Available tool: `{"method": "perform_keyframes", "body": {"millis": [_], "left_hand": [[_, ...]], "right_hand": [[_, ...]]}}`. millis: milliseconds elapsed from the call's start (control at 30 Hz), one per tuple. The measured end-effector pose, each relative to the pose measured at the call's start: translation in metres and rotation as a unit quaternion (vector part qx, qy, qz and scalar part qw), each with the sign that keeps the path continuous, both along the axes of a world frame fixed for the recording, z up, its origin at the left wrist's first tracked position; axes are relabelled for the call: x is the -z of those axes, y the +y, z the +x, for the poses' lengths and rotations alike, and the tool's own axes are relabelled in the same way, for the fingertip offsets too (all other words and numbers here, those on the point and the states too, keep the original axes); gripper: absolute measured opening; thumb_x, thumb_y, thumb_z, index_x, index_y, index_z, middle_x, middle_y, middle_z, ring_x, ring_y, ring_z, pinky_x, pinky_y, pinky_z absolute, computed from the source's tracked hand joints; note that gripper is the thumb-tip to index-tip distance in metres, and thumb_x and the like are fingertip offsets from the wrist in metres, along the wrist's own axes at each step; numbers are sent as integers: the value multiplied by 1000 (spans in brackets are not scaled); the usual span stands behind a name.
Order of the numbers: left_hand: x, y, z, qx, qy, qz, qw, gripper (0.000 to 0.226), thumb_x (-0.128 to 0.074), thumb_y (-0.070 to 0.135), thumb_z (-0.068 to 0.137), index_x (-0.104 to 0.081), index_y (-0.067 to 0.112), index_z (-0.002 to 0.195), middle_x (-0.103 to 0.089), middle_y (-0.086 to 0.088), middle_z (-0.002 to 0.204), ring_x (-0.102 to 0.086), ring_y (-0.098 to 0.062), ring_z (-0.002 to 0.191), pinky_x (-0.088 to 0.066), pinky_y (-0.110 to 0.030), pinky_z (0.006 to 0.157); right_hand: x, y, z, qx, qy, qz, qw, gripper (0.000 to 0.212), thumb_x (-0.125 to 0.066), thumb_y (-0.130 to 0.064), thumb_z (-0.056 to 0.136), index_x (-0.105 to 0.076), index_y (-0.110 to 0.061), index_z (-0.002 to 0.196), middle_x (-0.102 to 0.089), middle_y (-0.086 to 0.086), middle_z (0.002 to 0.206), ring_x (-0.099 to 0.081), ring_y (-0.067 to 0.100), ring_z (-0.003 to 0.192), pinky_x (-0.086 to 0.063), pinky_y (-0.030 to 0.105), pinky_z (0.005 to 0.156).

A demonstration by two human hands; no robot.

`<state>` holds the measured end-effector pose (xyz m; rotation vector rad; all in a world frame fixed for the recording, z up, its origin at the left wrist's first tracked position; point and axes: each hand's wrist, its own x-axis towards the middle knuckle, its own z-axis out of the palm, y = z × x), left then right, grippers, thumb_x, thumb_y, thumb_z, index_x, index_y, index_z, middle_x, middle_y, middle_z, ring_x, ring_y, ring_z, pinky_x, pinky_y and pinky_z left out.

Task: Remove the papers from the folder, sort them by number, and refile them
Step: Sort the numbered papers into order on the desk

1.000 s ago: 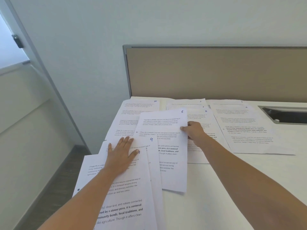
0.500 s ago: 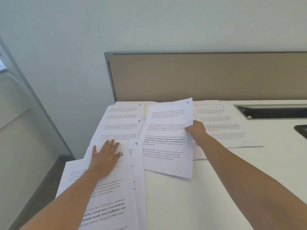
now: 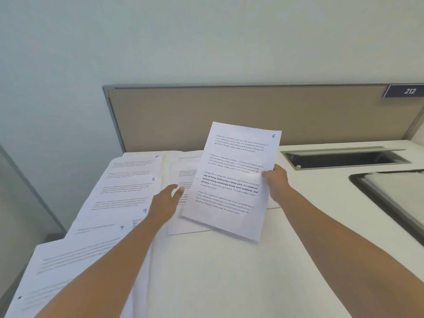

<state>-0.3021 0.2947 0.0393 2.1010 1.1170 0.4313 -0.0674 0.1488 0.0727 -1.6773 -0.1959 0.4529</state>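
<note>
Soft, even light; sharp in the middle, smeared at the sides.

The sheet marked 6 (image 3: 234,180) that I hold is bright and its print reads crisp, with only a faint, soft shadow under its lower edge. Left of it the spread papers (image 3: 128,187) blur into streaks, worst nearest me. Right of it a dark-rimmed object (image 3: 367,189) is smeared too. Behind it the partition (image 3: 229,111) slants at its ends, bent by the wide lens.

Office: cubicle partition (image 3: 252,115), numbered plate (image 3: 405,91)
</note>
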Motion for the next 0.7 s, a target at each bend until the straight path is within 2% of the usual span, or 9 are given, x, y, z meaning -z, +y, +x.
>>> {"method": "perform_keyframes", "body": {"millis": [133, 233, 267, 333, 400, 467, 533, 633, 700], "left_hand": [[-11, -27, 51, -18, -93, -129, 987, 45, -47, 35, 97, -46, 11, 135, -48, -6, 138, -44, -25, 127, -32, -31, 103], [-7, -36, 77, -36, -134, -205, 969, 27, -59, 32, 91, -61, 14, 111, -61, -9, 123, -59, -28, 108, -47, -37, 93], [-5, -40, 84, -33, -141, -217, 965, 19, -61, 25, 90, -63, 13, 104, -65, -11, 115, -62, -27, 98, -49, -36, 86], [-1, -49, 98, -33, -153, -225, 962, 13, -62, 10, 89, -64, 9, 101, -68, -14, 103, -64, -26, 85, -52, -34, 79], [2, -59, 110, -42, -170, -242, 954, 16, -61, 1, 87, -64, 4, 102, -67, -14, 95, -64, -25, 76, -53, -33, 75], [8, -66, 122, -59, -189, -253, 947, 19, -62, -2, 85, -64, -4, 104, -67, -16, 96, -65, -29, 80, -54, -41, 82], [14, -71, 135, -80, -202, -262, 940, 22, -64, -2, 84, -65, -4, 106, -68, -19, 101, -65, -34, 90, -51, -49, 90], [21, -82, 155, -90, -208, -269, 936, 19, -64, 0, 84, -65, 0, 103, -67, -20, 109, -64, -36, 99, -50, -47, 92], [25, -88, 166, -85, -175, -235, 952, 25, -64, 6, 86, -64, 1, 110, -65, -15, 112, -62, -32, 103, -50, -40, 92]], "right_hand": [[-5, -20, 35, -27, 37, 2, 999, 26, -41, 11, 88, -59, -2, 102, -58, 20, 119, -54, 27, 95, -43, 34, 84], [-5, -32, 60, -50, 53, -50, 996, 28, -45, 6, 90, -55, 2, 116, -50, 12, 103, -54, 35, 114, -45, 37, 93], [-4, -35, 68, -54, 57, -59, 995, 24, -47, 6, 89, -55, 0, 112, -50, 11, 101, -54, 35, 115, -45, 39, 96], [-1, -41, 78, -53, 78, -55, 994, 17, -46, 8, 88, -51, -8, 87, -51, 11, 99, -54, 31, 105, -43, 46, 101], [6, -45, 90, -48, 91, -53, 993, 21, -45, 8, 86, -44, -11, 78, -50, 12, 103, -51, 29, 96, -45, 41, 94], [12, -50, 100, -51, 94, -71, 992, 15, -47, 8, 84, -48, -6, 83, -53, 15, 101, -51, 29, 89, -43, 35, 76], [18, -56, 107, -55, 93, -103, 989, 11, -49, 8, 83, -52, -1, 90, -55, 18, 100, -50, 30, 86, -39, 34, 69], [27, -65, 119, -54, 53, -185, 980, 20, -52, 8, 83, -57, 1, 101, -53, 17, 103, -49, 32, 91, -40, 34, 78], [32, -69, 127, -48, 17, -214, 976, 28, -51, 8, 85, -58, 2, 111, -56, 18, 111, -51, 33, 96, -44, 38, 88]]}}
